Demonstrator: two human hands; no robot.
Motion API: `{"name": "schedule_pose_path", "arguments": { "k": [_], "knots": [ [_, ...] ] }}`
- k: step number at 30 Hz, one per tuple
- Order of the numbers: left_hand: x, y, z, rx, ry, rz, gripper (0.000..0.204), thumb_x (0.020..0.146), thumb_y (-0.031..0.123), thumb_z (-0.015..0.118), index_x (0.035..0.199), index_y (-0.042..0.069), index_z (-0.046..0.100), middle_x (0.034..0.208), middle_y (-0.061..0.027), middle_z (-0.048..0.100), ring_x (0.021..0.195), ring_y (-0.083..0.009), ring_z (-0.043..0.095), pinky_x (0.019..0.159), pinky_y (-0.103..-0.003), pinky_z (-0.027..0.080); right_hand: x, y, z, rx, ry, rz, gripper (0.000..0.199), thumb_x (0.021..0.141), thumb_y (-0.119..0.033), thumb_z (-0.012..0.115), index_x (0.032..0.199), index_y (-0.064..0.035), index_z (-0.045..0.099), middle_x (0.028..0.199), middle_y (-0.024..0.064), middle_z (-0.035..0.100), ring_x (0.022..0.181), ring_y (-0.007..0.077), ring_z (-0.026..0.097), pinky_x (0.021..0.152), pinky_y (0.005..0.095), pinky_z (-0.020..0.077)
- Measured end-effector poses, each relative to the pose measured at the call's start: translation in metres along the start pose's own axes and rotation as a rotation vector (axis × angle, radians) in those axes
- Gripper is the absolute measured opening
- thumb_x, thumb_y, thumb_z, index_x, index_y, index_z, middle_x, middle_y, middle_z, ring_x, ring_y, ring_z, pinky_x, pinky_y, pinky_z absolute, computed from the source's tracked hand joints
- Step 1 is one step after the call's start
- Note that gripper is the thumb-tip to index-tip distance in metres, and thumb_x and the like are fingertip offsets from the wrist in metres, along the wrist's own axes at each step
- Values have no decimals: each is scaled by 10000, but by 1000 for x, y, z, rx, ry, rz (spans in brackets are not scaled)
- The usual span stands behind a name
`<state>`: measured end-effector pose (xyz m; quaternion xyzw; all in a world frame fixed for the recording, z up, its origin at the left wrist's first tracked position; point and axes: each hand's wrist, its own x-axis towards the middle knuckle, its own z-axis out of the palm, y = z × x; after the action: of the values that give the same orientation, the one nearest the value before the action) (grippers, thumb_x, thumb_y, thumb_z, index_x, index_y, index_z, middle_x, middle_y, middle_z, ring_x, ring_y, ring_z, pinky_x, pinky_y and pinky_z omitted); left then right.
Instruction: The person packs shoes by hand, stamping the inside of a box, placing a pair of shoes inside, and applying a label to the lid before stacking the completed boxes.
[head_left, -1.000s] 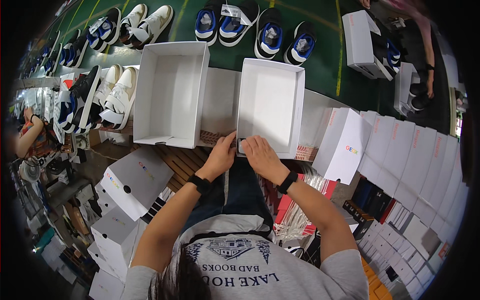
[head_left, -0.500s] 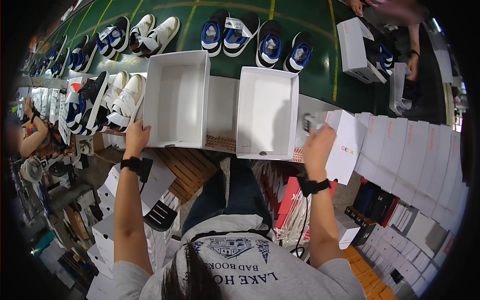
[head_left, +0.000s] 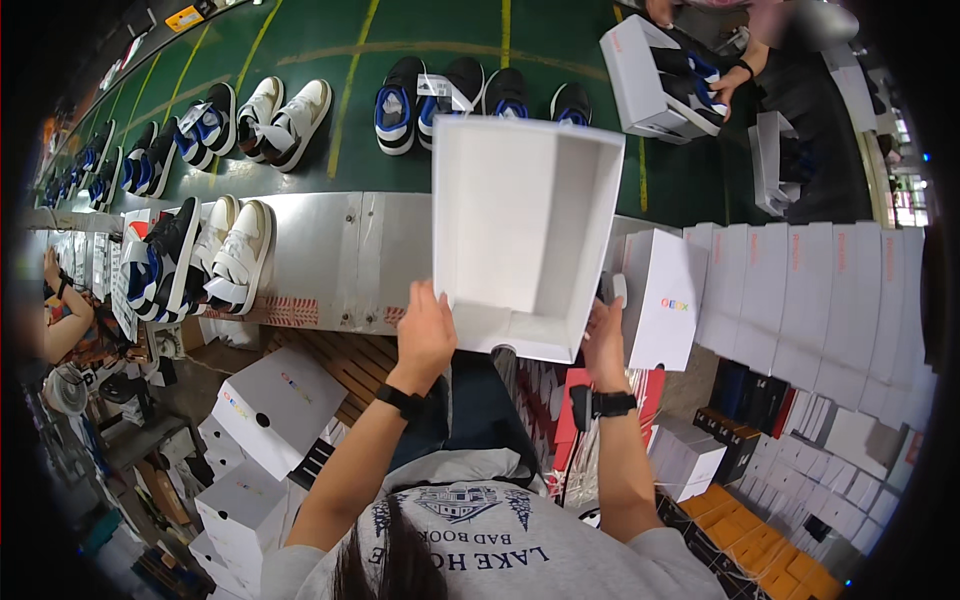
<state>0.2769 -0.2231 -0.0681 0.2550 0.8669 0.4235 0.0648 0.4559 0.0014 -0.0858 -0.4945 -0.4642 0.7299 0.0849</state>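
Fingers of the left hand (head_left: 427,338) are half curled, gripping the near left corner of the box (head_left: 508,230). Those of the right hand (head_left: 605,345) are partly closed beside its near right corner, with a small pale thing (head_left: 617,288) at the tips; how firmly they hold either, I cannot tell. The box is between the 2 hands, open side facing the wearer, its far edge hiding part of the black shoes (head_left: 505,92). To handle it well, share the load across both near corners, press lightly so the walls don't buckle, keep the far edge clear of the shoes, and avoid knocking the carton (head_left: 665,300) at right.
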Motion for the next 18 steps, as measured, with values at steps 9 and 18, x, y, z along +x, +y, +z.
{"name": "schedule_pose_path", "arguments": {
  "k": [9, 18],
  "knots": [
    [-59, -39, -8, 50, -193, -44, 542, 826, 27, 494, 1354, -38, 393, 1247, -227, 499, 1088, -410, 555, 988, -425, 439, -13, -14, 54, -764, -255, -16, 747, 999, -505, 414, 1460, 67, 280, 1494, 228, 359, 1415, 299, 302, 1164, 336, 170],
    [-69, -60, -30, -438, -529, -583, 719, 744, -111, 359, 1454, 4, 331, 1411, -224, 458, 1373, -315, 384, 1127, -346, 281, 193, -150, 122, -1464, 60, -574, 695, 713, -511, 761, 1277, -170, 537, 1294, 265, 491, 1193, 436, 496, 1015, 591, 321]
  ]
}}
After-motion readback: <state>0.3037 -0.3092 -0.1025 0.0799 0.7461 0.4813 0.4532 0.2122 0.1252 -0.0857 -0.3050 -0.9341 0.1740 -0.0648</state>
